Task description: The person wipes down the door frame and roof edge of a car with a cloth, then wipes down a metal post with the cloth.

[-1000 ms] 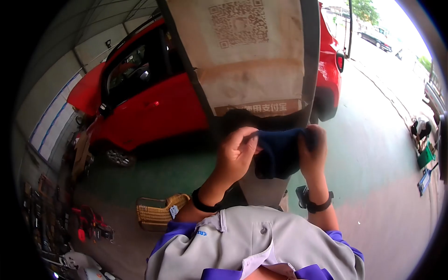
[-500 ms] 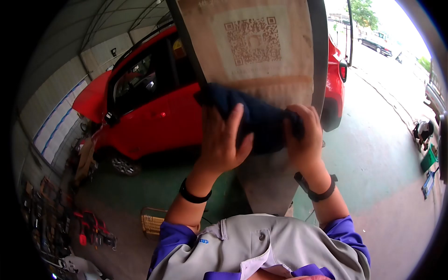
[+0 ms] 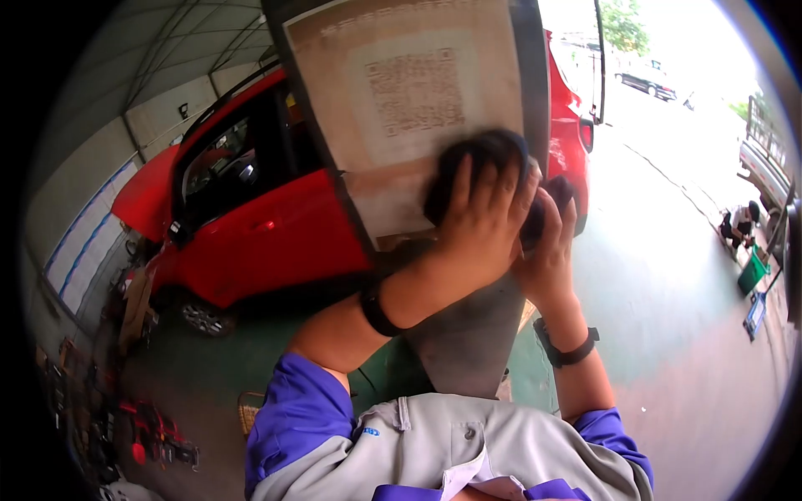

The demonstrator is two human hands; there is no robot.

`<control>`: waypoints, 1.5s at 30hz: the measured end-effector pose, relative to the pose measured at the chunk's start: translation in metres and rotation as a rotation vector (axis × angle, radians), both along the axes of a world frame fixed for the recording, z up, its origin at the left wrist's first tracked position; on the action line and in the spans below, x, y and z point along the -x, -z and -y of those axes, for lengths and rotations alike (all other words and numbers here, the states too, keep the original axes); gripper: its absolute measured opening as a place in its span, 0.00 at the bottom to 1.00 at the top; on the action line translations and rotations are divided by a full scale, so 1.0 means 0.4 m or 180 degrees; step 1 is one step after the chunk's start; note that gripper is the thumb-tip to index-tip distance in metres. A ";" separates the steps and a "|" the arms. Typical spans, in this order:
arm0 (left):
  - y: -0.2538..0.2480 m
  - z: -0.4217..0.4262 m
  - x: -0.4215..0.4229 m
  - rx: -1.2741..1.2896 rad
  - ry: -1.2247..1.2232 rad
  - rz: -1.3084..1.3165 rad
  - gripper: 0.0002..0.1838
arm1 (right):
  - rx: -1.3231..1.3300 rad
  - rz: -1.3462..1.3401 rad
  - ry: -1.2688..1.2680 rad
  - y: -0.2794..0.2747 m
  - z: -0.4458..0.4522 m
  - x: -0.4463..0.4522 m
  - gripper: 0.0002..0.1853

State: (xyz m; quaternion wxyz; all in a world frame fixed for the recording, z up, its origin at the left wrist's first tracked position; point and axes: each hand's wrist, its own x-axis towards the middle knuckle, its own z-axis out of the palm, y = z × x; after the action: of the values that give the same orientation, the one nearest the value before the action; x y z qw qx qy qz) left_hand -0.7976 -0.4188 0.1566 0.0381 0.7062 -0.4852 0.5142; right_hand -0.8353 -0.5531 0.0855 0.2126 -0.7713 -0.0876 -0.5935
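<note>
A tall grey post or panel (image 3: 535, 83) stands before me, bearing a brownish sheet (image 3: 334, 92) with a faded QR code. Against the sheet's lower right part, my left hand (image 3: 484, 209) presses a bunched dark blue cloth (image 3: 443, 184), its fingers curved over the fabric. At the panel's right edge, my right hand (image 3: 547, 242) grips the other end of the cloth. The two hands are close together, nearly touching. Part of the cloth is hidden behind the fingers and blurred.
Behind the panel is a red car (image 3: 276, 225) with its hood raised. Red tools (image 3: 154, 430) lie on the floor at lower left. A person (image 3: 739, 224) crouches at far right near a green bin (image 3: 753, 271). A wicker-like seat (image 3: 248, 409) stands near my left elbow.
My left hand has swept right across the sheet with the cloth, which is more bunched now. My right hand stays near the panel's right edge. The view has shifted slightly.
</note>
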 end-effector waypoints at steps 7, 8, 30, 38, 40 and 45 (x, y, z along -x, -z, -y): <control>0.158 0.168 -0.027 -0.1050 -0.0003 0.0272 0.31 | -0.1145 -0.0765 -0.0451 0.160 0.077 0.010 0.37; 0.183 0.182 -0.021 -0.1046 -0.0116 0.0369 0.31 | -0.1270 -0.0868 -0.0494 0.159 0.083 0.028 0.35; -0.170 -0.330 -0.072 0.0488 -0.0460 0.0711 0.50 | 0.1726 0.0310 -0.0261 -0.237 -0.099 -0.009 0.34; -0.381 -0.295 -0.059 0.0120 -0.0478 0.0888 0.51 | 0.1688 0.0422 0.0513 -0.372 -0.121 -0.019 0.43; -0.452 -0.235 -0.081 0.0101 -0.0551 0.0986 0.48 | 0.1245 0.0513 0.0747 -0.416 -0.094 -0.020 0.43; -0.525 -0.037 -0.078 0.0116 -0.0628 0.0904 0.46 | 0.0367 -0.0103 0.0401 -0.453 -0.003 0.000 0.42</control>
State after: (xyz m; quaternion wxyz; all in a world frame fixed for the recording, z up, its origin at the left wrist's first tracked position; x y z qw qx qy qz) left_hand -0.7665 -0.4042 0.3666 -0.0687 0.6698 -0.4047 0.6187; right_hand -0.8354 -0.5520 0.2667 0.1314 -0.7957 -0.0694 -0.5871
